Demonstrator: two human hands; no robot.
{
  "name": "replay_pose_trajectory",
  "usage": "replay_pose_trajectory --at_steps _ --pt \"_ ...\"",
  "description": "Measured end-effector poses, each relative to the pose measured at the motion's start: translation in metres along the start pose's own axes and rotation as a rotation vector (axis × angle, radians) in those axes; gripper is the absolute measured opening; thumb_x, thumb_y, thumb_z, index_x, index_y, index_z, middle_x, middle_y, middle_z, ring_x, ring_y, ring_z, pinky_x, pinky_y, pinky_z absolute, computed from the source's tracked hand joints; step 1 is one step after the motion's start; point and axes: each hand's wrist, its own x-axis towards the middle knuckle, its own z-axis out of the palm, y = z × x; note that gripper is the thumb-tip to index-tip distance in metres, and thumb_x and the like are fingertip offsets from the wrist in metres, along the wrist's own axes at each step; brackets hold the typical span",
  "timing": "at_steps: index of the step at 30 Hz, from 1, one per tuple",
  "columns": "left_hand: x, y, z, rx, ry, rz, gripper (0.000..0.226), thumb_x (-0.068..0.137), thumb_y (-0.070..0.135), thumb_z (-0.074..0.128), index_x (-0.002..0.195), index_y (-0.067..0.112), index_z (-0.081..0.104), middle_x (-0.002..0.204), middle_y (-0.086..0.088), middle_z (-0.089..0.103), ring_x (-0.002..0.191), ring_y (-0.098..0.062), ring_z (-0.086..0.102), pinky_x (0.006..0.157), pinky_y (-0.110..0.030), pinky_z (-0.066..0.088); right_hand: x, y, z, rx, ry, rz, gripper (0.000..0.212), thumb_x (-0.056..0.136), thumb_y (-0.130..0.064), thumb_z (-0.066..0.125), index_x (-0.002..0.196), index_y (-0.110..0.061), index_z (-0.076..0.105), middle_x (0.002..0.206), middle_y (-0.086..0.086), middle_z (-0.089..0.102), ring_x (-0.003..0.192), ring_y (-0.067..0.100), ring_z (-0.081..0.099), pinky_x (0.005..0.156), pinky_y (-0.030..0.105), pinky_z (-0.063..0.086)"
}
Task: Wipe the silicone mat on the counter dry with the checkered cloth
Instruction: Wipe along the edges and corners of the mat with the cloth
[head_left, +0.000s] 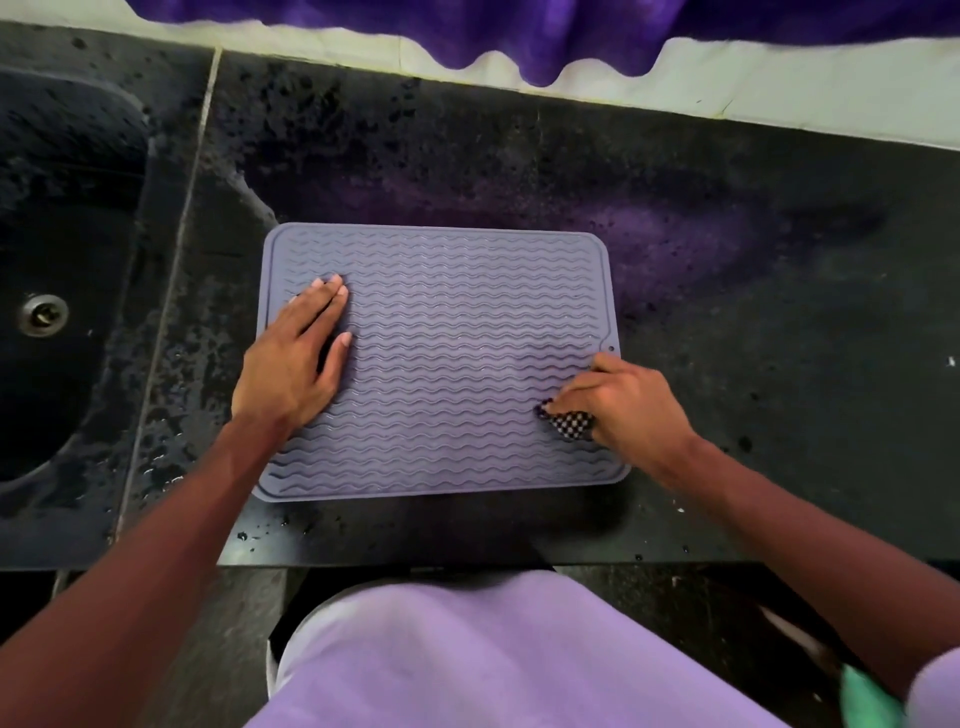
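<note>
- The silicone mat (457, 358) lies flat in the middle of the frame on the black counter (753, 291). It is a grey-blue rectangle with wavy ridges.
- Its long axis runs left to right across the frame, and the ridges follow that same direction. A small hole sits at its right edge.
- The left hand (296, 353) rests palm down on the left part of the mat, its fingers straight and together, pointing toward the top of the frame. It grasps nothing.
- The right hand (623, 402) is at the lower right part of the mat, fingers curled around the bunched checkered cloth (569, 422). Only a small wad of the cloth shows under the hand, touching the mat.
- Water drops speckle the counter left of and below the mat.
- A dark sink (67, 260) with a metal drain (44, 313) fills the left of the frame.
- A purple fabric (519, 36) hangs along the top edge, over a white wall.
</note>
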Motion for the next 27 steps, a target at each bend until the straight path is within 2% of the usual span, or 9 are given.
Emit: replay_pose_trajectory --at_steps 4,8,10,12,15,17,22,24,27 --pt "0.000 0.001 0.000 -0.004 0.005 -0.001 0.051 0.106 0.030 0.042 0.151 0.006 0.043 0.159 -0.006 0.039 0.149 -0.020 0.034 0.122 -0.042 0.030 -0.011 0.022 -0.013 -0.078 -0.049 0.150 0.037 0.059 -0.020 0.089 0.088 -0.037 0.075 0.088 -0.017 0.070 0.082 0.017 0.058 0.052 0.029 0.049" --pt "0.000 0.001 0.001 -0.013 0.012 -0.009 0.051 0.106 0.030 0.042 0.151 0.006 0.044 0.159 -0.006 0.040 0.149 -0.020 0.034 0.121 -0.042 0.032 0.002 0.025 -0.028 -0.102 -0.154 0.254 0.026 0.074 -0.034 0.075 0.097 -0.043 0.070 0.097 -0.010 0.068 0.095 0.020 0.059 0.070 0.039 0.055" --pt "0.000 0.001 0.001 -0.013 0.016 -0.010 0.051 0.106 0.030 0.043 0.151 0.006 0.044 0.159 -0.006 0.040 0.149 -0.019 0.035 0.121 -0.042 0.032 0.015 0.016 -0.031 0.015 -0.088 0.275 0.029 0.073 -0.028 0.072 0.098 -0.043 0.068 0.096 -0.008 0.070 0.094 0.023 0.063 0.076 0.043 0.056" --pt "0.000 0.001 0.001 -0.013 0.012 -0.008 0.051 0.106 0.030 0.043 0.151 0.006 0.044 0.159 -0.006 0.040 0.149 -0.019 0.035 0.121 -0.042 0.032 0.029 -0.002 -0.029 0.108 -0.009 0.216 0.037 0.070 -0.015 0.072 0.100 -0.038 0.071 0.095 -0.008 0.071 0.094 0.023 0.063 0.078 0.042 0.056" --pt "0.001 0.001 0.000 -0.012 0.006 -0.010 0.051 0.106 0.030 0.042 0.151 0.007 0.044 0.159 -0.006 0.040 0.149 -0.019 0.034 0.122 -0.041 0.030 0.037 -0.025 -0.012 0.070 -0.019 0.135 0.049 0.064 -0.003 0.078 0.104 -0.031 0.074 0.097 -0.010 0.071 0.094 0.020 0.057 0.073 0.037 0.054" --pt "0.000 0.001 0.000 -0.008 0.001 -0.009 0.051 0.106 0.030 0.042 0.151 0.007 0.044 0.159 -0.005 0.040 0.149 -0.018 0.034 0.122 -0.040 0.030 0.030 -0.024 0.006 0.029 0.021 0.112 0.055 0.055 0.001 0.080 0.101 -0.030 0.075 0.096 -0.012 0.071 0.087 0.020 0.054 0.066 0.033 0.052" --pt "0.000 0.001 0.000 -0.007 -0.008 -0.011 0.051 0.106 0.030 0.042 0.151 0.007 0.043 0.160 -0.005 0.039 0.150 -0.018 0.033 0.123 -0.039 0.029 0.005 -0.002 0.004 -0.052 0.041 0.149 0.056 0.046 -0.005 0.085 0.095 -0.032 0.077 0.092 -0.017 0.070 0.083 0.019 0.057 0.055 0.026 0.048" --pt "0.000 0.001 -0.001 -0.008 -0.007 -0.011 0.051 0.106 0.030 0.042 0.151 0.006 0.043 0.160 -0.005 0.039 0.150 -0.018 0.033 0.123 -0.039 0.030 -0.001 0.008 -0.005 -0.084 0.018 0.197 0.052 0.045 -0.006 0.087 0.089 -0.031 0.078 0.086 -0.016 0.071 0.080 0.020 0.057 0.051 0.027 0.048" --pt "0.000 0.002 -0.001 -0.003 -0.008 -0.023 0.052 0.106 0.031 0.041 0.151 0.007 0.043 0.160 -0.005 0.039 0.150 -0.019 0.033 0.122 -0.040 0.031 -0.004 0.012 -0.017 -0.180 -0.045 0.325 0.031 0.062 -0.021 0.086 0.088 -0.034 0.076 0.088 -0.016 0.069 0.084 0.017 0.053 0.052 0.030 0.050"
